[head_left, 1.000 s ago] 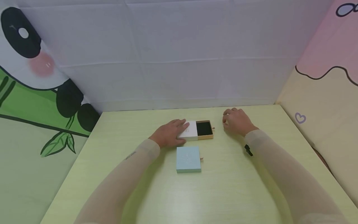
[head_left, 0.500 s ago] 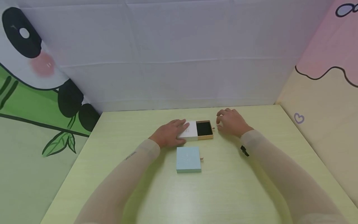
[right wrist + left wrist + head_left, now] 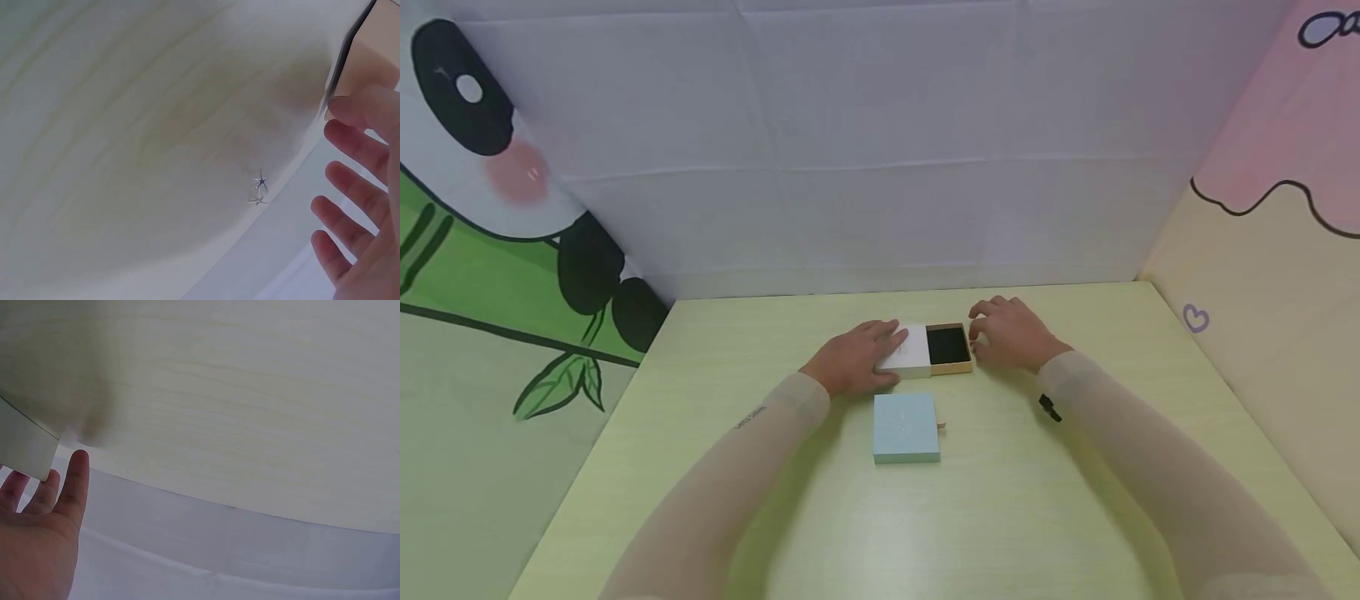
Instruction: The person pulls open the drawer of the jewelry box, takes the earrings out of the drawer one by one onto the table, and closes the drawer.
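Note:
A white box lies at the table's far middle, its tan drawer with black lining pulled partly out to the right. My left hand rests on the sleeve, fingers outstretched over its top and thumb at the near side. Beside the drawer's right end is my right hand, fingers loosely bent. In the right wrist view its thumb and index finger come close to the drawer front; whether they touch the small pull tab is hidden. Small silver star shapes appear close by.
A closed pale blue box with a small tab on its right lies nearer on the wooden table. A white cloth wall rises behind the table's back edge, with printed panels on both sides.
My right hand has moved left to the drawer's right end. My left hand, the white box and the blue box have stayed in place.

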Demonstrator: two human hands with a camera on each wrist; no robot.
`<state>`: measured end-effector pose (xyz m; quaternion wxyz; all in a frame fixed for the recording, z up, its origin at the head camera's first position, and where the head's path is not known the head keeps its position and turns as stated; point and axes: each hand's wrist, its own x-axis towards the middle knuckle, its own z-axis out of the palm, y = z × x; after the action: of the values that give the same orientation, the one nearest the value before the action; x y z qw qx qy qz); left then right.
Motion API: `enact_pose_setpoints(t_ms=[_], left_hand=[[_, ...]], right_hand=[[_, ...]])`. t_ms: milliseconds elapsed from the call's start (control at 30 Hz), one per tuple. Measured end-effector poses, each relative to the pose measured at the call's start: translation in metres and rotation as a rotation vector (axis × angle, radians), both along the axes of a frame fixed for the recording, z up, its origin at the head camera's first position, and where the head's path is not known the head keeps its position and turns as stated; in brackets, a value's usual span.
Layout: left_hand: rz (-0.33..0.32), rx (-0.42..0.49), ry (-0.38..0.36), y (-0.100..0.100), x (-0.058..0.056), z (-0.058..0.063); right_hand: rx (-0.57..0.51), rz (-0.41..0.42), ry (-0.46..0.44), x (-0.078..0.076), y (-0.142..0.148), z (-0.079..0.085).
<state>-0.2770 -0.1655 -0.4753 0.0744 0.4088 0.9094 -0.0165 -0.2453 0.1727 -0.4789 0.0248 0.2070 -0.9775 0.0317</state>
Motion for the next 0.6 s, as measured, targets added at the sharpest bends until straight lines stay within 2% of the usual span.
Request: enact_pose_setpoints(t_ms=[600], left_hand=[[-0.005, 0.007, 0.009, 0.0005, -0.0015, -0.0009]], right_hand=[[0.002, 0.028, 0.031, -0.0003, -0.0034, -0.0034]])
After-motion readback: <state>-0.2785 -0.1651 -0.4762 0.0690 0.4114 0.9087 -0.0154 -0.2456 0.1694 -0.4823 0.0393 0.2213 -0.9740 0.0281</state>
